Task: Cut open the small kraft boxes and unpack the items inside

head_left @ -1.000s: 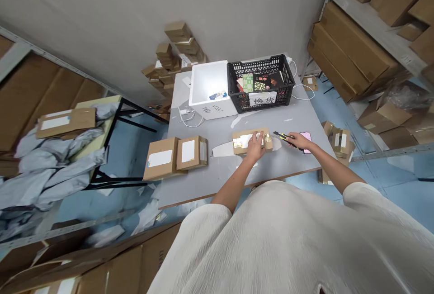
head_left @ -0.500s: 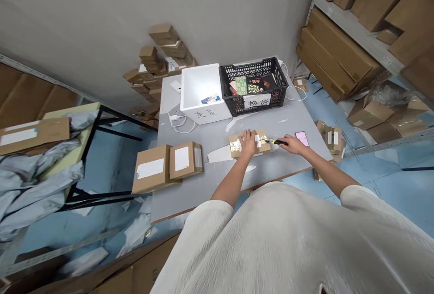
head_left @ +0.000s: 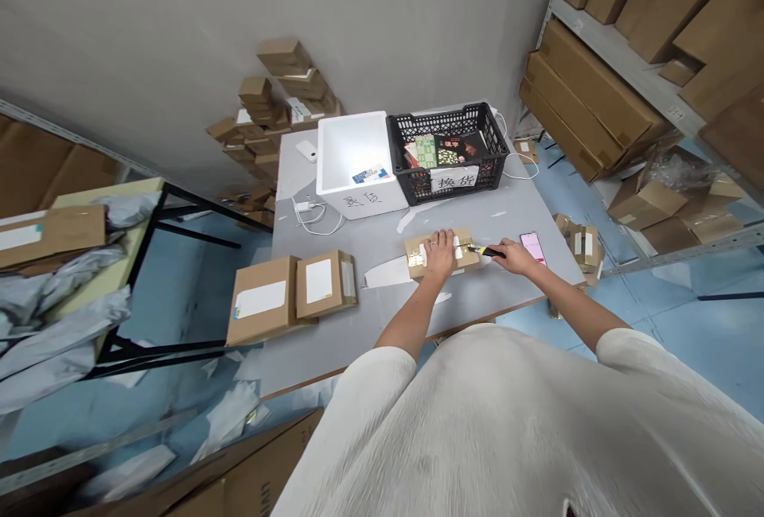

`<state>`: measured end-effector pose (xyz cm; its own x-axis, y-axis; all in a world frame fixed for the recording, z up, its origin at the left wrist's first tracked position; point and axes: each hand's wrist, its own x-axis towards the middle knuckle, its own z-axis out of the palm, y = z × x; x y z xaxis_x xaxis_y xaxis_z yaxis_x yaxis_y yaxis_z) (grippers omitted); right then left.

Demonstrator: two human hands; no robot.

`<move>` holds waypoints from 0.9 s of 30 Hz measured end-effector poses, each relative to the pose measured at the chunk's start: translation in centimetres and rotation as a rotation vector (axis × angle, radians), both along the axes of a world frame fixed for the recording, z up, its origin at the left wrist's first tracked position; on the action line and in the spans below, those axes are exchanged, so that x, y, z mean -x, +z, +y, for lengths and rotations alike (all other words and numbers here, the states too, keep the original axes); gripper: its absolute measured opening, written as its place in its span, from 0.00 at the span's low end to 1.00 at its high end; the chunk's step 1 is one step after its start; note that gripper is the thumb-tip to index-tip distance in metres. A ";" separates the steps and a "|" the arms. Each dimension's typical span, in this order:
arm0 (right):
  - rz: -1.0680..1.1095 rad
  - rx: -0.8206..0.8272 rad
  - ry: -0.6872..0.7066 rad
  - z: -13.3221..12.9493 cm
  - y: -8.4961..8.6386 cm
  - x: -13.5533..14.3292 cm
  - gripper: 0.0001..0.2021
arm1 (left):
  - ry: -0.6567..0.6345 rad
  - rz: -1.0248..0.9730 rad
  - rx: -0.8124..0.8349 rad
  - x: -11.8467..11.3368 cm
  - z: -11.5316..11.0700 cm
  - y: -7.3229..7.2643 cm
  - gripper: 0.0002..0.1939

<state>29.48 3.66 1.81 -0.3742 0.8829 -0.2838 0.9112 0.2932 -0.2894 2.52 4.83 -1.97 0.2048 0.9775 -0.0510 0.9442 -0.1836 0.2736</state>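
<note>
A small taped cardboard box (head_left: 416, 257) lies on the grey table (head_left: 394, 306) in front of me. My left hand (head_left: 440, 253) rests on top of it, fingers apart, pressing on the lid. In my right hand (head_left: 513, 255) is a black and yellow utility knife (head_left: 488, 251), its tip pointing left and touching the taped top of the box near its right part. A phone with a pink screen (head_left: 533, 247) lies just beyond my right hand.
Behind the box stand a white bin (head_left: 365, 205) and a black crate (head_left: 447, 180) holding books. Two labelled boxes (head_left: 260, 299) sit at the table's left. A white cable (head_left: 313, 219) lies near the bin. Shelving with cartons (head_left: 597, 95) is on the right.
The view has shifted slightly. My left hand stays on the box with its fingers a little changed, and the knife remains at the taped top in my right hand.
</note>
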 end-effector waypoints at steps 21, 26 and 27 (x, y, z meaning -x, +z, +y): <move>0.053 -0.096 -0.014 1.1 -3.3 -0.7 0.25 | 0.024 -0.010 -0.006 0.1 -0.7 -0.8 0.32; 0.130 -0.132 -0.026 0.9 -5.0 -1.4 0.25 | 0.026 0.024 -0.015 -0.1 -0.8 -0.6 0.32; 0.149 -0.136 -0.024 1.0 -5.3 -1.4 0.25 | 0.025 0.031 -0.016 -0.1 -0.8 -0.6 0.32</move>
